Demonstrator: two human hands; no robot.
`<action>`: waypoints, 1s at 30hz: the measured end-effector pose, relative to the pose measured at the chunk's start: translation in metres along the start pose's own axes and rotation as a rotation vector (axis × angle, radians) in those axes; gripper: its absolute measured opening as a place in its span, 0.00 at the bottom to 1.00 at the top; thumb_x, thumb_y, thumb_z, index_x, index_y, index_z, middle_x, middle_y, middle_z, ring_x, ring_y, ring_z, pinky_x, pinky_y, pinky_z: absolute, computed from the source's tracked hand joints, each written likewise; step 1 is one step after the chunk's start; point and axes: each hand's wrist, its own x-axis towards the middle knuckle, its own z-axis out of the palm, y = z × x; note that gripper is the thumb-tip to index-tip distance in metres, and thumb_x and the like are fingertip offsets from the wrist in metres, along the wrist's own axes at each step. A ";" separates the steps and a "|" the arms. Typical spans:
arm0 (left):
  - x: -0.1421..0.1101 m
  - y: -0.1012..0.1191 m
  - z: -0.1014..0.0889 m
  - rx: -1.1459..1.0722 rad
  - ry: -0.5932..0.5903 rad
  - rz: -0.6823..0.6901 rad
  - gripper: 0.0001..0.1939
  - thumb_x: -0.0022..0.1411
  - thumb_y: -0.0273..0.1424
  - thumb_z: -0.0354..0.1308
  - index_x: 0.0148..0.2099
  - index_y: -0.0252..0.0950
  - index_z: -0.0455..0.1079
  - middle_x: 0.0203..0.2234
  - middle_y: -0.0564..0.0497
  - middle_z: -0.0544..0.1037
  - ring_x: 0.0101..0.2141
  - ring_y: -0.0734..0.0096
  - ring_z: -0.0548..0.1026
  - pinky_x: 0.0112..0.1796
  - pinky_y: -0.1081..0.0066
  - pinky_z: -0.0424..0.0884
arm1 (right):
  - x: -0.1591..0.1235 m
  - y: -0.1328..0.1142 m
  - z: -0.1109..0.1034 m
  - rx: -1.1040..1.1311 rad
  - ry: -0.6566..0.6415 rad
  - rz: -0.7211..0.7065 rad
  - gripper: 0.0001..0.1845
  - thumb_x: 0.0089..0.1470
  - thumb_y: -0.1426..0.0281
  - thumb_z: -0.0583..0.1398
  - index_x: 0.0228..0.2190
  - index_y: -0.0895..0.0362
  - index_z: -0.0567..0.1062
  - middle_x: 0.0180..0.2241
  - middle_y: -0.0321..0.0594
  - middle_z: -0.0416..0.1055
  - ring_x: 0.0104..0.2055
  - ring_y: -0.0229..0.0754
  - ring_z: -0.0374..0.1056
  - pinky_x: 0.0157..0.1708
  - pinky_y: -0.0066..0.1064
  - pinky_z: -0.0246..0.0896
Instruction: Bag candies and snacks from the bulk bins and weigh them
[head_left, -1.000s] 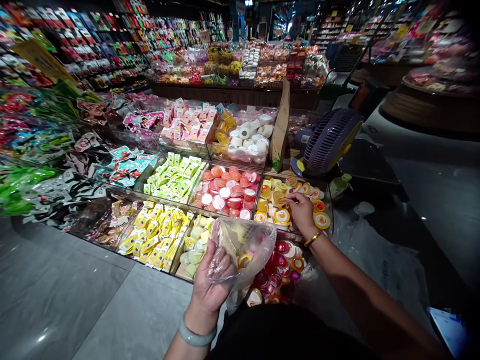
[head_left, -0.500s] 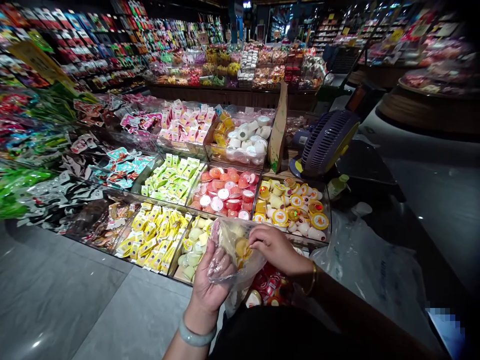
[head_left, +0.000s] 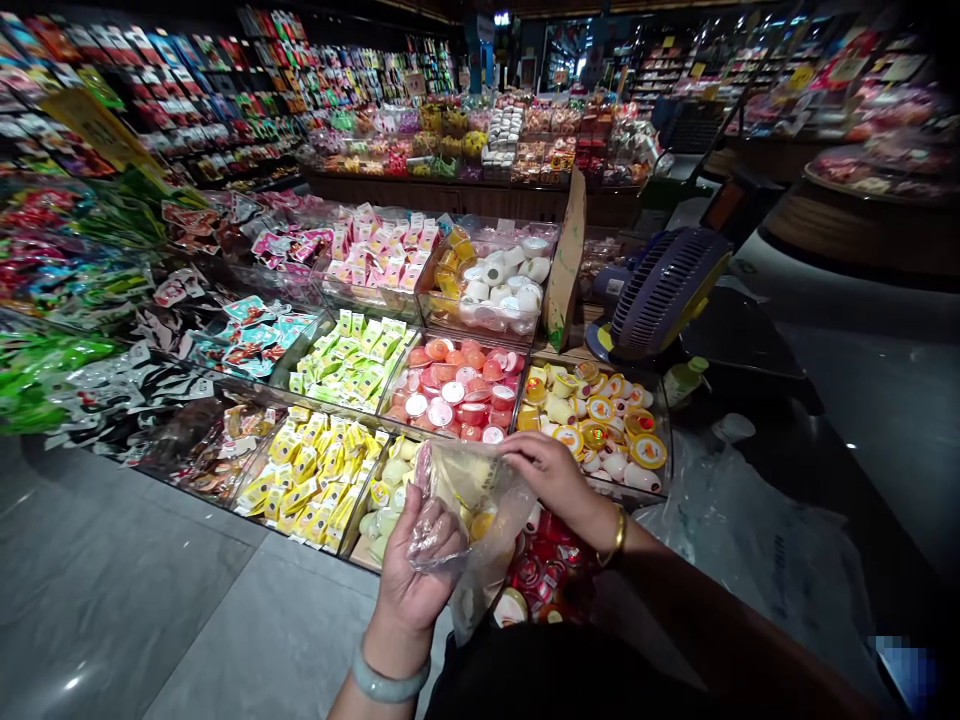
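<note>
The right hand [head_left: 553, 480] has left the jelly cups [head_left: 600, 408] beyond the plastic bag [head_left: 484, 565], its grip apparently pinching the bag's right rim; the left hand [head_left: 421, 570] clutches its left edge. That pick seems done.

No lettering or numbers clearly readable.

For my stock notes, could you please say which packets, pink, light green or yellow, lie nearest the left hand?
The yellow packets, in the front row left of the left hand; the light green packets lie one row behind, the pink packets farther back.
</note>
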 end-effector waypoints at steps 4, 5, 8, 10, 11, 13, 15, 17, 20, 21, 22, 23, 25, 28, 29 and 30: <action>0.000 0.002 -0.003 0.010 -0.023 0.005 0.07 0.70 0.28 0.52 0.39 0.36 0.71 0.14 0.61 0.58 0.13 0.83 0.61 0.15 0.82 0.51 | 0.030 0.036 -0.033 -0.202 0.183 0.127 0.09 0.58 0.69 0.60 0.39 0.53 0.79 0.40 0.41 0.77 0.42 0.44 0.72 0.46 0.36 0.68; -0.001 0.001 -0.003 0.011 -0.027 0.006 0.07 0.70 0.29 0.51 0.41 0.37 0.71 0.14 0.61 0.58 0.13 0.82 0.62 0.15 0.82 0.51 | 0.038 0.047 -0.039 -0.314 0.173 0.176 0.10 0.58 0.69 0.60 0.42 0.54 0.78 0.42 0.42 0.76 0.42 0.44 0.72 0.46 0.36 0.67; -0.003 0.001 -0.003 0.017 -0.039 0.020 0.10 0.72 0.29 0.48 0.48 0.40 0.71 0.14 0.61 0.58 0.14 0.82 0.63 0.15 0.83 0.51 | 0.060 0.078 -0.047 -0.602 0.083 0.284 0.21 0.55 0.71 0.62 0.51 0.59 0.74 0.48 0.49 0.73 0.48 0.47 0.69 0.51 0.37 0.63; -0.004 0.000 -0.002 0.017 -0.039 0.026 0.13 0.72 0.29 0.47 0.54 0.42 0.69 0.14 0.61 0.59 0.14 0.82 0.63 0.15 0.83 0.50 | 0.071 0.092 -0.045 -0.672 0.034 0.297 0.26 0.54 0.73 0.63 0.55 0.61 0.71 0.51 0.53 0.71 0.53 0.50 0.66 0.55 0.39 0.59; -0.005 0.000 -0.002 0.014 -0.036 0.029 0.15 0.72 0.29 0.47 0.56 0.43 0.68 0.14 0.61 0.59 0.14 0.82 0.62 0.15 0.83 0.50 | 0.076 0.096 -0.043 -0.680 0.009 0.293 0.28 0.53 0.75 0.63 0.56 0.61 0.70 0.51 0.53 0.70 0.54 0.51 0.65 0.56 0.39 0.57; -0.007 -0.001 -0.002 0.008 -0.030 0.031 0.16 0.72 0.29 0.46 0.58 0.44 0.67 0.15 0.61 0.58 0.13 0.82 0.62 0.15 0.83 0.49 | 0.083 0.102 -0.037 -0.704 -0.058 0.285 0.29 0.52 0.77 0.62 0.57 0.59 0.70 0.52 0.51 0.70 0.54 0.49 0.65 0.56 0.36 0.56; -0.008 -0.001 -0.003 0.005 -0.021 0.032 0.15 0.72 0.29 0.47 0.56 0.43 0.68 0.14 0.61 0.58 0.14 0.82 0.62 0.15 0.83 0.49 | 0.087 0.104 -0.031 -0.723 -0.117 0.284 0.28 0.52 0.79 0.62 0.56 0.59 0.70 0.50 0.50 0.72 0.53 0.47 0.66 0.54 0.32 0.56; -0.008 -0.002 -0.005 0.004 -0.015 0.031 0.12 0.72 0.29 0.48 0.52 0.41 0.70 0.14 0.62 0.56 0.14 0.82 0.61 0.16 0.82 0.49 | 0.087 0.104 -0.027 -0.742 -0.146 0.299 0.25 0.52 0.80 0.61 0.53 0.60 0.71 0.48 0.51 0.73 0.50 0.47 0.67 0.51 0.31 0.58; -0.009 -0.002 -0.007 0.008 -0.020 0.032 0.10 0.71 0.28 0.50 0.49 0.40 0.70 0.14 0.62 0.55 0.13 0.83 0.60 0.16 0.82 0.49 | 0.084 0.103 -0.027 -0.770 -0.130 0.335 0.19 0.54 0.77 0.60 0.49 0.61 0.71 0.46 0.54 0.72 0.47 0.49 0.69 0.46 0.33 0.60; -0.009 -0.003 -0.008 0.010 -0.021 0.032 0.10 0.71 0.28 0.50 0.51 0.40 0.70 0.14 0.63 0.54 0.13 0.83 0.60 0.16 0.82 0.50 | 0.082 0.103 -0.028 -0.775 -0.114 0.346 0.18 0.54 0.76 0.60 0.48 0.62 0.71 0.46 0.55 0.72 0.47 0.50 0.69 0.46 0.34 0.60; -0.009 -0.003 -0.008 0.012 -0.022 0.033 0.12 0.71 0.28 0.50 0.52 0.41 0.69 0.14 0.63 0.54 0.13 0.83 0.60 0.16 0.83 0.50 | 0.080 0.103 -0.029 -0.776 -0.095 0.356 0.18 0.54 0.75 0.61 0.47 0.62 0.70 0.46 0.55 0.72 0.46 0.51 0.69 0.45 0.34 0.60; -0.010 -0.003 -0.008 0.013 -0.023 0.034 0.13 0.71 0.28 0.51 0.54 0.42 0.69 0.14 0.63 0.54 0.13 0.83 0.60 0.16 0.83 0.50 | 0.078 0.102 -0.031 -0.772 -0.074 0.362 0.18 0.54 0.74 0.61 0.47 0.62 0.70 0.45 0.55 0.72 0.46 0.51 0.69 0.45 0.35 0.61; -0.010 -0.003 -0.008 0.013 -0.025 0.033 0.15 0.71 0.28 0.51 0.57 0.44 0.67 0.14 0.63 0.54 0.14 0.83 0.60 0.16 0.83 0.51 | 0.072 0.101 -0.037 -0.770 -0.025 0.369 0.18 0.54 0.71 0.61 0.47 0.61 0.68 0.46 0.54 0.72 0.47 0.51 0.69 0.46 0.36 0.61; -0.009 -0.003 -0.007 0.011 -0.033 0.028 0.17 0.70 0.28 0.51 0.59 0.45 0.66 0.14 0.63 0.55 0.14 0.83 0.61 0.16 0.83 0.50 | 0.062 0.093 -0.045 -0.654 0.118 0.355 0.20 0.55 0.67 0.60 0.48 0.59 0.66 0.46 0.51 0.72 0.47 0.50 0.69 0.46 0.37 0.63; -0.009 -0.003 -0.007 0.011 -0.034 0.028 0.17 0.71 0.28 0.51 0.59 0.45 0.66 0.14 0.63 0.55 0.14 0.83 0.61 0.16 0.83 0.50 | 0.058 0.088 -0.047 -0.530 0.182 0.351 0.21 0.54 0.65 0.61 0.48 0.58 0.65 0.46 0.49 0.72 0.45 0.49 0.70 0.44 0.37 0.65; -0.008 -0.002 -0.007 0.010 -0.036 0.031 0.18 0.71 0.28 0.51 0.60 0.45 0.66 0.14 0.63 0.55 0.14 0.82 0.61 0.16 0.83 0.50 | 0.053 0.080 -0.048 -0.357 0.244 0.353 0.22 0.53 0.62 0.62 0.47 0.56 0.65 0.45 0.47 0.72 0.42 0.47 0.71 0.42 0.37 0.66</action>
